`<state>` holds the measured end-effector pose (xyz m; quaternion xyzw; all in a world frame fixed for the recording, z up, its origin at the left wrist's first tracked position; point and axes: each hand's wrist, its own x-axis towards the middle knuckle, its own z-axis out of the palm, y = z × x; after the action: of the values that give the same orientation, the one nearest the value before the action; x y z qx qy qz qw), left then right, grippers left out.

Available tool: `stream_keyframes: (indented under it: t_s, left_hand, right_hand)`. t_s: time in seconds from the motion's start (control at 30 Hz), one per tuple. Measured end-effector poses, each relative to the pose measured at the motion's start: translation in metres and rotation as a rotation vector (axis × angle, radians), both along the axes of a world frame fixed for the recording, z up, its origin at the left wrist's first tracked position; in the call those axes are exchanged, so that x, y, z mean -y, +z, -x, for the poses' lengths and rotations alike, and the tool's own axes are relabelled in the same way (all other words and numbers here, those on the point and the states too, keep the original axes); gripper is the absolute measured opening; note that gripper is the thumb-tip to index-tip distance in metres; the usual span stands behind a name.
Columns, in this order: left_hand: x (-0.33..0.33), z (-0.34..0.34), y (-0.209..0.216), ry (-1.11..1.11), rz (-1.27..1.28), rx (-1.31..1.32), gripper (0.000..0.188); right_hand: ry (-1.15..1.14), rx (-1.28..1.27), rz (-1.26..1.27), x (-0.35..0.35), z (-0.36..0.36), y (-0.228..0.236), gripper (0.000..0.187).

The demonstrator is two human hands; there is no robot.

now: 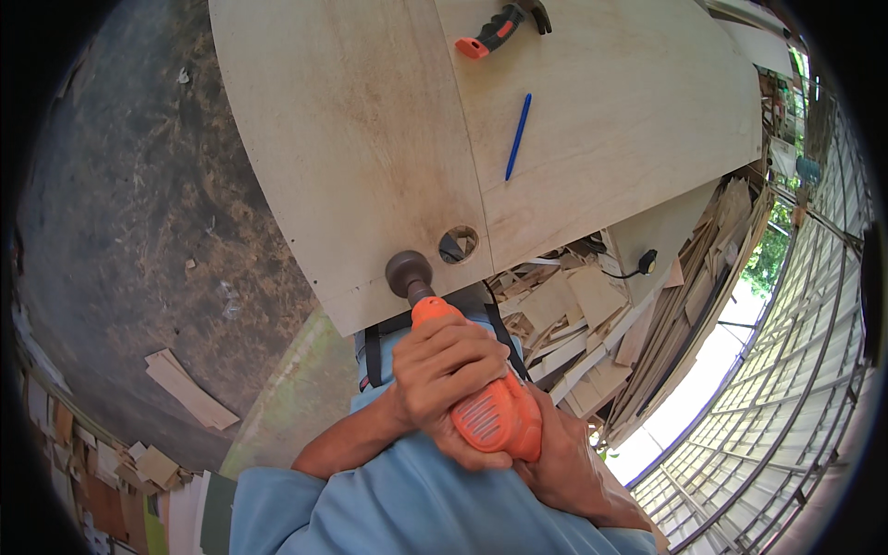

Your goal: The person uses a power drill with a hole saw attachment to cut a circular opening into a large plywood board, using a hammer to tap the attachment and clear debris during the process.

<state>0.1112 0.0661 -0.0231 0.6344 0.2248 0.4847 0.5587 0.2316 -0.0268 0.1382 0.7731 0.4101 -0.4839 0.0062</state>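
An orange power drill [495, 416] is held in front of my body, pointing away from me. My left hand [449, 370] is closed over the top of its body. My right hand [564, 453] grips its rear and handle, with most of the fingers hidden behind the drill. The dark round hole saw [408, 270] in its chuck meets the near end of a pale plywood sheet [361, 157]. Just right of the hole saw, a round hole [458, 244] is cut through the sheet, and wood scraps show through it.
On an adjoining plywood panel [601, 102] lie a blue pen [519, 137] and a claw hammer [504, 30]. Wood offcuts [573, 305] are heaped at the right, with a black cable plug [647, 263] beside them. At left is stained floor [148, 185] with a loose board [190, 388].
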Motion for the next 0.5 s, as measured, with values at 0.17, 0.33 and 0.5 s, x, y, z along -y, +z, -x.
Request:
stream_keyframes:
  t_s: [0.17,0.33,0.5]
  left_hand:
    - [0.0007,0.0001,0.0006,-0.012,0.006,0.006,0.071]
    - [-0.004,-0.0014,0.0028,-0.031,0.004,0.001,0.07]
    - [-0.0075,-0.0069,0.0042,-0.044,-0.007,0.015,0.069]
  right_hand:
    - [-0.047,-0.012,-0.015,0.0017,0.0018,-0.0015,0.079]
    - [-0.075,-0.009,-0.011,-0.0008,0.0028,-0.0021,0.076]
    - [-0.12,0.003,-0.003,0.0012,0.0056,-0.0013,0.073]
